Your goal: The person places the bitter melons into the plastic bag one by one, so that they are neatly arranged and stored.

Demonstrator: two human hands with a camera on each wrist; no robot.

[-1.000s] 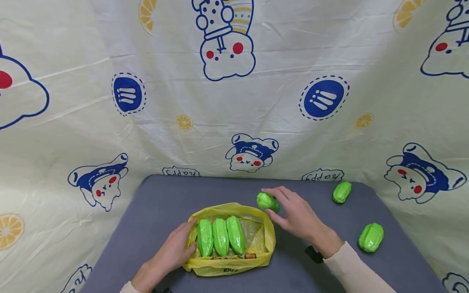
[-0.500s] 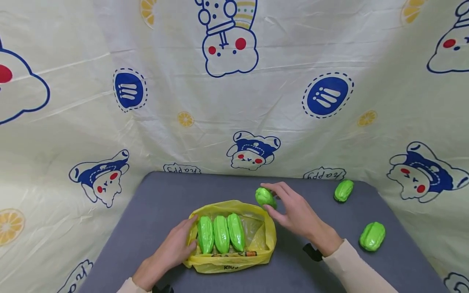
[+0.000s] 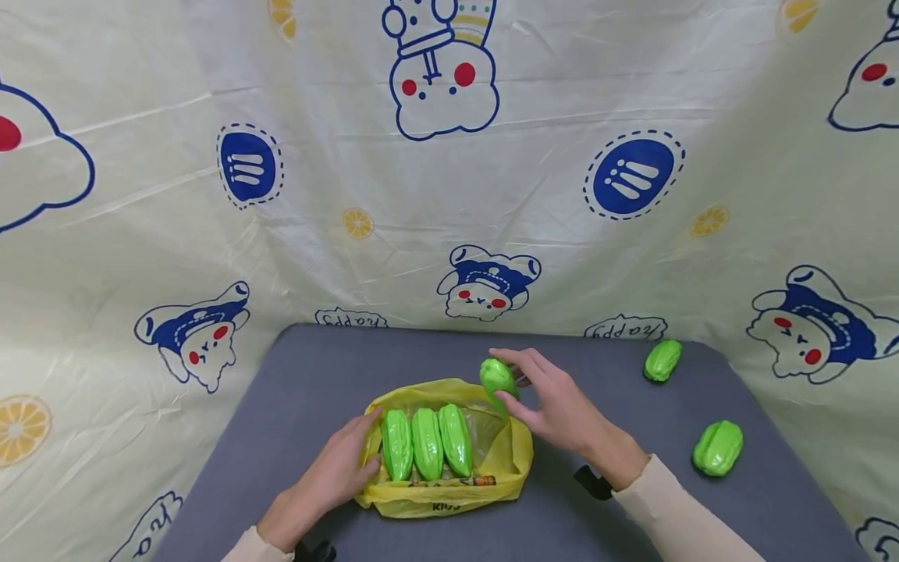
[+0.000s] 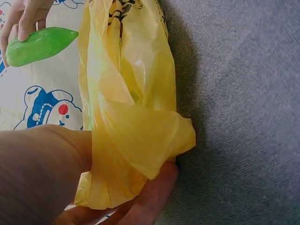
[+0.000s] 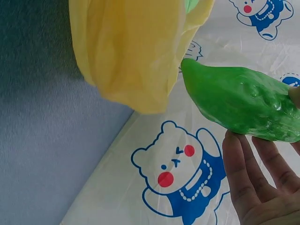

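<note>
A yellow plastic bag (image 3: 485,493) sits with its mouth open on the grey table. Inside it, three shiny green bitter melons (image 3: 427,445) lie side by side toward the left. My left hand (image 3: 340,464) grips the bag's left side, its fingers round the folded plastic (image 4: 140,136) in the left wrist view. Held between the thumb and fingers of my right hand (image 3: 555,402) is another bitter melon (image 3: 497,378), at the bag's back right rim. Its pointed tip and bumpy skin show in the right wrist view, the tip toward the bag.
Two more bitter melons lie on the right of the table (image 3: 597,507): one near the back corner (image 3: 662,361), one closer to the right edge (image 3: 718,448). A white printed sheet (image 3: 393,187) hangs behind and around the table.
My right hand has moved a little left with the bitter melon, bringing it over the bag's rim and tilting it more upright. The left hand keeps its grip on the bag.
</note>
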